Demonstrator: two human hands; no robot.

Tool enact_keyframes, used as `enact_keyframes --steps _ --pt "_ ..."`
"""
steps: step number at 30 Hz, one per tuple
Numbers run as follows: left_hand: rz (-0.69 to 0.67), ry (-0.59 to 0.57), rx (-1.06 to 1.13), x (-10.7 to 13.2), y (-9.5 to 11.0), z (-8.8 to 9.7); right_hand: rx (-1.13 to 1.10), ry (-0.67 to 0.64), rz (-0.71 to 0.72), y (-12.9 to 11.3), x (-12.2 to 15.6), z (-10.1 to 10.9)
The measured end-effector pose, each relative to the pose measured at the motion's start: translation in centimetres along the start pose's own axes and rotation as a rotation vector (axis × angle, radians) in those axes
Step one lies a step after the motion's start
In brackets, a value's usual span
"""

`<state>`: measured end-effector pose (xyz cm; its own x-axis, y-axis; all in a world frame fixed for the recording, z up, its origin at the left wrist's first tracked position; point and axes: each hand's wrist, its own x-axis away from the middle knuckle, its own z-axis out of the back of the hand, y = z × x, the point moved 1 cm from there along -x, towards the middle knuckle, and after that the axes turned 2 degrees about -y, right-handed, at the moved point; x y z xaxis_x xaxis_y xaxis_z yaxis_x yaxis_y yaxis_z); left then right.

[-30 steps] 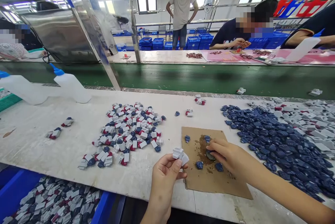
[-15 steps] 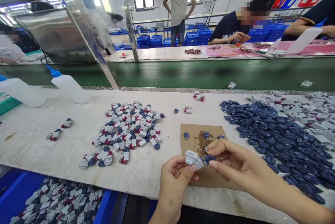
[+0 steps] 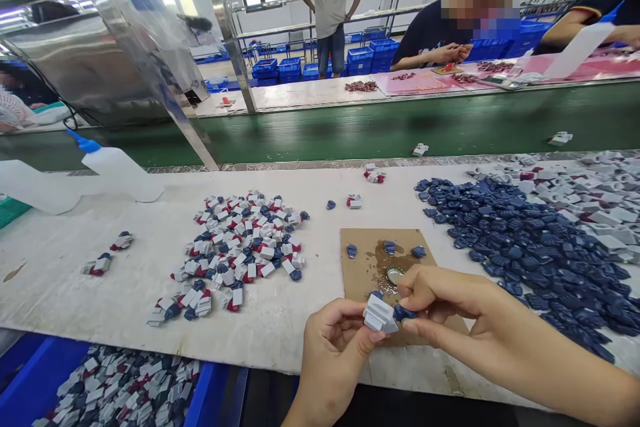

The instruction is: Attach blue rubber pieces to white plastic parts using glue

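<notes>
Between the thumb and fingers of my left hand (image 3: 333, 350) is a light grey blocky plastic piece (image 3: 379, 314). My right hand (image 3: 445, 307) pinches a small dark blue plastic piece (image 3: 403, 312) against the grey one's right side; whether the two are joined I cannot tell. Under both hands lies a brown cardboard square (image 3: 360, 272) with a wet patch. Several blue pieces rest on it, one being a blue piece (image 3: 390, 248) near its top edge. A small round disc (image 3: 395, 275) sits on the wet patch, just beyond my right fingertips.
A pile of grey, red and blue assembled pieces (image 3: 250, 240) lies left of the cardboard. Loose blue pieces (image 3: 520, 254) and grey parts (image 3: 605, 207) are heaped right. White bottles (image 3: 120, 170) stand at left, a blue bin (image 3: 207, 390) below. Beyond runs a green conveyor (image 3: 320, 134); people work across it.
Both hands hold the same pieces, with the grey piece turned and the blue one now against it. The round disc and more of the cardboard show. The camera view has shifted slightly.
</notes>
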<state>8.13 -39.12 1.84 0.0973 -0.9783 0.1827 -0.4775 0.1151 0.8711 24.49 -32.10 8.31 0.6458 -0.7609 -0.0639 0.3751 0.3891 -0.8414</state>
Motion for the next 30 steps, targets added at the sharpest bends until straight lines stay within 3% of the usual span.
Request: enact_keyframes --steps 3,7,10,13,17,20,23,26,28,30 --pt "-0.061 0.030 -0.057 0.1 0.3 -0.3 0.067 0.041 0.044 -0.4 0.3 -0.3" --pt "-0.258 0.074 -0.142 0.4 0.4 -0.5 0.085 0.040 0.050 -1.0 0.5 -0.6" --pt "-0.398 0.031 -0.212 0.5 0.2 -0.1 0.042 0.010 0.040 -1.0 0.8 -0.5" --pt "-0.496 -0.067 -0.280 0.3 -0.4 0.3 -0.095 -0.064 -0.078 -0.1 1.2 -0.8" --pt "-0.394 -0.088 -0.346 0.0 -0.9 0.8 -0.304 -0.108 -0.220 1.7 1.0 -2.4" --pt "-0.293 -0.121 -0.667 -0.4 -0.4 2.7 -0.258 -0.064 -0.139 3.1 0.4 -3.2" --pt "-0.404 0.052 -1.194 -0.9 1.4 6.2 -0.105 0.147 -0.081 4.9 0.6 -2.1" --pt "-0.605 0.274 -1.620 -2.5 4.5 8.2 0.045 0.523 -0.202 7.6 2.3 0.2" --pt "-0.763 0.288 -1.755 -5.2 6.8 6.9 0.142 0.722 -0.284 9.6 4.0 1.2" --pt "-0.865 0.171 -1.764 -10.0 8.5 3.0 0.211 0.848 -0.359 11.2 5.3 1.5"
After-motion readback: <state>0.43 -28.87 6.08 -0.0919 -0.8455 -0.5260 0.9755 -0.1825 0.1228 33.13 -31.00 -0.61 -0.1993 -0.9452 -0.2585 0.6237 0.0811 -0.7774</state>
